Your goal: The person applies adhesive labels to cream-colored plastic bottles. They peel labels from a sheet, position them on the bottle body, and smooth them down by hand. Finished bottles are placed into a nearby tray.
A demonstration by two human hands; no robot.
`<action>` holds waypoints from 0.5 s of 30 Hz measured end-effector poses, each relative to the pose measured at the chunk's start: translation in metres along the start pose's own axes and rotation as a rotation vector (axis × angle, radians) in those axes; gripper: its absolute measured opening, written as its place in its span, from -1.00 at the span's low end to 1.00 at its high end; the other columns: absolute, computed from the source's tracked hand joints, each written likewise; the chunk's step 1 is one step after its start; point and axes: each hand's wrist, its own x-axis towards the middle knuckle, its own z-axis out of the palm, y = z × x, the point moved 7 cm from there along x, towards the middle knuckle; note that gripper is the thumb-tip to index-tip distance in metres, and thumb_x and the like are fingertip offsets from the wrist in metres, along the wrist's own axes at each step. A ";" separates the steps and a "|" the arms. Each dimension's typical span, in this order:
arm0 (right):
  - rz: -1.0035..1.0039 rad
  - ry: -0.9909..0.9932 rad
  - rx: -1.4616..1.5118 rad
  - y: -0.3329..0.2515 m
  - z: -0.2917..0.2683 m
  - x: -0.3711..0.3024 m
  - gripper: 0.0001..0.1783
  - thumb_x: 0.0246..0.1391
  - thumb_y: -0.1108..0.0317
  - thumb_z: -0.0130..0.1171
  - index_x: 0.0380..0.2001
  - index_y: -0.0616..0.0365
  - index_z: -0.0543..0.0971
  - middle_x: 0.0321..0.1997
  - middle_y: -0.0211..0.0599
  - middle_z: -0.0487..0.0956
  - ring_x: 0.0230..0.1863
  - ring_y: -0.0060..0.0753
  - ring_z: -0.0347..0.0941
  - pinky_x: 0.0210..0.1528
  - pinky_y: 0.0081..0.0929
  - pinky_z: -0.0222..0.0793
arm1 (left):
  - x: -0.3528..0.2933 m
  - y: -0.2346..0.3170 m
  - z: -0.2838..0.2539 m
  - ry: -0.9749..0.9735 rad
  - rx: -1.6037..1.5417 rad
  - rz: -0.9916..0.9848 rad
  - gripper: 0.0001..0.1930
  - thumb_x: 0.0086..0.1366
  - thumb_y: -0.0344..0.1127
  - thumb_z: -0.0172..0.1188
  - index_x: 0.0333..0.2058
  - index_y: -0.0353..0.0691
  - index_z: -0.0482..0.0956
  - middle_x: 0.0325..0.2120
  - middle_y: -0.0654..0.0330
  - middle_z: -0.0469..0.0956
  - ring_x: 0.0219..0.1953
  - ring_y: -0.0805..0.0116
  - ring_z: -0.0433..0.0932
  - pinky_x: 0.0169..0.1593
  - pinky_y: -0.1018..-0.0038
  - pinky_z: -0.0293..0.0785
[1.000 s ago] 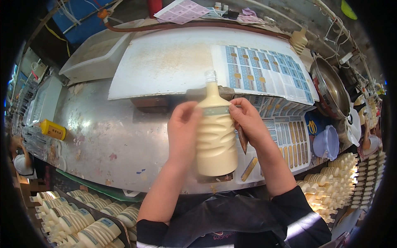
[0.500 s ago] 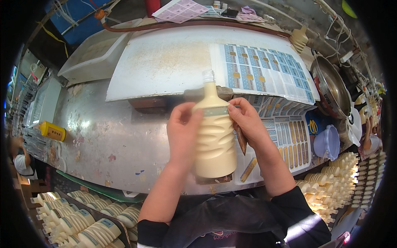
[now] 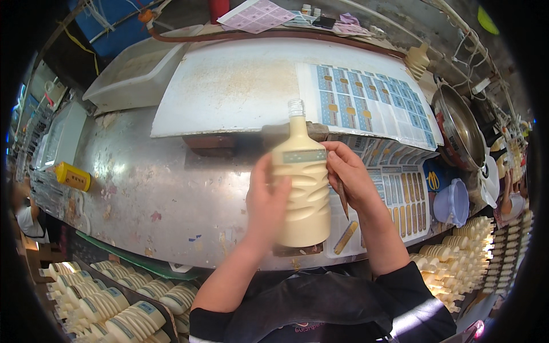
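In front of me a cream bottle [image 3: 306, 211] with a wavy moulded body and a clear glass neck stands upright on a small dark block [image 3: 298, 250]. A grey-green label [image 3: 305, 156] with pale dots lies across its shoulder. My left hand [image 3: 266, 200], somewhat blurred, is curled round the bottle's left side with the thumb over its front. At the label's right end, the fingertips of my right hand [image 3: 350, 174] press together against the bottle. A brown pointed tool [image 3: 342, 200] is tucked in that hand, tip downward; its upper end is hidden.
Sheets of blue labels [image 3: 346, 100] lie on a raised white board [image 3: 240, 74]. Below it are gold label strips [image 3: 407, 200] and a loose strip [image 3: 346, 238]. A lilac bucket [image 3: 452, 202] and a steel pan [image 3: 460, 123] stand right, a yellow bottle [image 3: 72, 176] left. Cream bottles [image 3: 134, 323] fill crates.
My left hand has slid down from the label's left end onto the bottle's body. The label's left part now shows. My right hand stays by its right end.
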 end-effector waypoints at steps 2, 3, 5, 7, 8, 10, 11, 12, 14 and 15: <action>0.003 0.006 0.007 0.001 -0.003 0.000 -0.71 0.42 0.27 0.02 0.08 0.16 0.52 -0.38 -0.59 0.46 -0.45 -0.79 0.28 -0.39 -0.75 0.25 | 0.000 0.003 0.001 0.016 -0.003 -0.016 -0.36 0.37 -0.34 0.19 0.38 -0.27 0.22 0.22 0.00 0.40 0.18 0.24 0.47 0.22 0.33 0.44; 0.010 0.003 -0.006 0.001 -0.004 0.002 -0.70 0.43 0.27 0.00 0.10 0.16 0.51 -0.39 -0.58 0.46 -0.48 -0.80 0.27 -0.43 -0.76 0.23 | -0.002 0.008 0.000 0.041 0.009 -0.026 -0.36 0.36 -0.35 0.20 0.37 -0.26 0.24 0.20 0.01 0.41 0.15 0.26 0.48 0.20 0.34 0.46; 0.025 0.003 -0.019 0.004 -0.008 0.005 -0.68 0.47 0.28 -0.03 0.15 0.16 0.47 -0.41 -0.58 0.46 -0.54 -0.81 0.26 -0.51 -0.78 0.18 | -0.001 0.011 -0.003 0.067 0.072 -0.010 -0.38 0.34 -0.36 0.23 0.35 -0.26 0.30 0.16 0.02 0.44 0.11 0.29 0.49 0.16 0.34 0.48; -0.014 -0.006 -0.044 0.001 -0.004 0.006 -0.68 0.46 0.27 -0.03 0.15 0.15 0.48 -0.39 -0.58 0.46 -0.50 -0.80 0.28 -0.47 -0.76 0.21 | 0.005 0.015 -0.009 0.063 0.158 0.047 -0.40 0.31 -0.37 0.25 0.32 -0.25 0.37 0.13 0.04 0.46 0.08 0.33 0.50 0.12 0.35 0.50; -0.026 -0.005 -0.052 -0.001 -0.003 0.006 -0.68 0.46 0.27 -0.03 0.14 0.15 0.48 -0.38 -0.58 0.46 -0.49 -0.80 0.28 -0.46 -0.76 0.22 | 0.008 0.019 -0.010 0.082 0.163 0.062 -0.52 0.36 -0.37 0.23 0.24 -0.30 0.46 0.08 0.09 0.52 0.06 0.37 0.51 0.11 0.38 0.49; -0.042 -0.007 -0.064 -0.003 -0.002 0.006 -0.69 0.46 0.25 -0.02 0.13 0.15 0.48 -0.37 -0.59 0.46 -0.47 -0.81 0.28 -0.44 -0.76 0.23 | 0.014 0.023 -0.007 0.108 -0.017 -0.002 -0.57 0.41 -0.38 0.19 0.21 -0.34 0.48 0.05 0.12 0.54 0.04 0.39 0.52 0.12 0.41 0.48; -0.052 -0.012 -0.059 -0.002 -0.002 0.007 -0.69 0.45 0.24 0.00 0.11 0.15 0.49 -0.34 -0.58 0.49 -0.41 -0.80 0.33 -0.39 -0.76 0.27 | 0.017 0.024 -0.005 0.124 -0.105 -0.034 -0.60 0.43 -0.38 0.17 0.20 -0.35 0.48 0.03 0.13 0.55 0.04 0.40 0.52 0.12 0.42 0.47; -0.062 -0.016 -0.053 0.000 -0.002 0.007 -0.69 0.45 0.23 0.03 0.10 0.16 0.49 -0.31 -0.56 0.52 -0.36 -0.80 0.37 -0.34 -0.75 0.31 | 0.018 0.024 -0.004 0.147 -0.108 -0.046 -0.69 0.47 -0.37 0.16 0.13 -0.30 0.52 -0.07 0.24 0.56 0.02 0.49 0.48 0.13 0.51 0.44; -0.089 0.003 -0.071 0.007 -0.001 0.015 -0.70 0.44 0.24 0.06 0.09 0.17 0.49 -0.24 -0.51 0.57 -0.28 -0.76 0.45 -0.25 -0.72 0.38 | 0.020 0.021 -0.004 0.169 -0.109 -0.052 -0.69 0.46 -0.41 0.16 0.12 -0.34 0.51 -0.02 0.18 0.56 0.03 0.44 0.51 0.14 0.47 0.45; -0.102 0.013 -0.080 0.009 -0.003 0.016 -0.70 0.43 0.24 0.08 0.08 0.18 0.49 -0.20 -0.48 0.60 -0.24 -0.74 0.48 -0.20 -0.70 0.42 | 0.021 0.020 -0.004 0.181 -0.110 -0.055 -0.69 0.45 -0.43 0.15 0.12 -0.37 0.50 0.01 0.15 0.56 0.03 0.42 0.52 0.15 0.45 0.45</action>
